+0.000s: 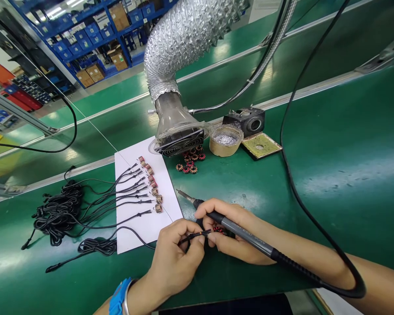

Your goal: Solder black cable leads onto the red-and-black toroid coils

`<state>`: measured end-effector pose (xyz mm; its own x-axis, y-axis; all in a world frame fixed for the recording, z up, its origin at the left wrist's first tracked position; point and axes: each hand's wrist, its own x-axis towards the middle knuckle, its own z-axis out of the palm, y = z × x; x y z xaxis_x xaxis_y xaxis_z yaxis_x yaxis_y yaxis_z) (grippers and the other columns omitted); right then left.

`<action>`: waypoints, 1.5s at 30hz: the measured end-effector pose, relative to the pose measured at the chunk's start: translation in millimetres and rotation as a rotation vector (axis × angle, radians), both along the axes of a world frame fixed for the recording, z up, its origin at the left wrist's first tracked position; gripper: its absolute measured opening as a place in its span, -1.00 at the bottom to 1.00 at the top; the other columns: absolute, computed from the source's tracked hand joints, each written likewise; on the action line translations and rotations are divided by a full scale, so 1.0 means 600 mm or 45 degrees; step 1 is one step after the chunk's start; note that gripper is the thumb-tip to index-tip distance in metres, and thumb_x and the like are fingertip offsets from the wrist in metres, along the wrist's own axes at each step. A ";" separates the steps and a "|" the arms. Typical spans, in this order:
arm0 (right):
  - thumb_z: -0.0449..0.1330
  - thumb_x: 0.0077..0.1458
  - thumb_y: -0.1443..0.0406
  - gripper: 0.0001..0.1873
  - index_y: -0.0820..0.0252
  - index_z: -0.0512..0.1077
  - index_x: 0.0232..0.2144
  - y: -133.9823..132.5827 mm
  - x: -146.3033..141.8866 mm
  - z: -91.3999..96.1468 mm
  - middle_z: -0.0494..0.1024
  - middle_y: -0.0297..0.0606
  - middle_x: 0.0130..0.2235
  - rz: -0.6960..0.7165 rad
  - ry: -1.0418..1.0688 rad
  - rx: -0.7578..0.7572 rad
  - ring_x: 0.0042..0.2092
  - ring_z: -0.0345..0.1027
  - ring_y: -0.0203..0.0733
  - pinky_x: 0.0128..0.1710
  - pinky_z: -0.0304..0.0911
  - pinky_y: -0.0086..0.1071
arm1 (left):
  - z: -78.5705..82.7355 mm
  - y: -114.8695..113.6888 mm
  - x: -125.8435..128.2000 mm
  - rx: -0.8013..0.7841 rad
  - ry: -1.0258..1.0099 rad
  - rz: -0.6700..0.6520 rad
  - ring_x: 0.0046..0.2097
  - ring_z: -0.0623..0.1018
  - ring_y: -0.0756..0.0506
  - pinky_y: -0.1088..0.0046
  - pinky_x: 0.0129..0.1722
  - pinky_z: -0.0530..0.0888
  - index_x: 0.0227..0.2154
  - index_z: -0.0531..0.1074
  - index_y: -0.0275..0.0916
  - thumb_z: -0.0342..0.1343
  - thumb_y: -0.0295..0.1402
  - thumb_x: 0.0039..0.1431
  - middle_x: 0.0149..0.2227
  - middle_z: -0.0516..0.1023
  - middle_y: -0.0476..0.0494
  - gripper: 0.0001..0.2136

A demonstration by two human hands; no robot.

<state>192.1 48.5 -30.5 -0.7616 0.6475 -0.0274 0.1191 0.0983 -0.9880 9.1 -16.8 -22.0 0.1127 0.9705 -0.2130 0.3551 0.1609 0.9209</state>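
Note:
My left hand (175, 256) is closed in a pinch on the end of a black cable (193, 236). In my right hand (238, 218) lies a soldering iron (246, 236), its metal tip pointing up and left, clear of the wires. The right fingertips also meet the cable's end beside a small red-and-black wound ring coil (218, 230), partly hidden by the fingers. Left of my hands, several wound coils (151, 180) stand in a row on a white sheet (129, 238), with black cable ends close by. Whether those are joined, I cannot tell.
A bundle of black cables (57, 214) lies at left. Behind my hands are loose ring coils (191, 167), a fume extractor hood (177, 127), a solder pot (226, 142), a yellow sponge tray (262, 145) and a black iron holder (246, 120). The iron's cord (298, 192) loops at right.

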 end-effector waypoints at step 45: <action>0.17 0.10 0.33 -0.64 0.11 0.23 -0.05 -0.003 -0.004 -0.009 0.41 -0.38 -0.34 -0.144 0.154 -0.275 -0.37 0.42 -0.32 -0.34 0.38 -0.43 | -0.003 -0.001 -0.009 0.028 0.000 0.020 -0.47 0.44 0.01 0.55 -0.48 0.33 -0.33 0.49 -0.30 0.10 -0.28 0.22 -0.45 0.57 -0.13 -0.82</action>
<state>189.7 46.7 -35.9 -0.6912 0.7174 -0.0872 -0.0032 -0.1237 -0.9923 3.6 -17.6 -23.8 0.0974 0.9767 -0.1914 0.3530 0.1459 0.9242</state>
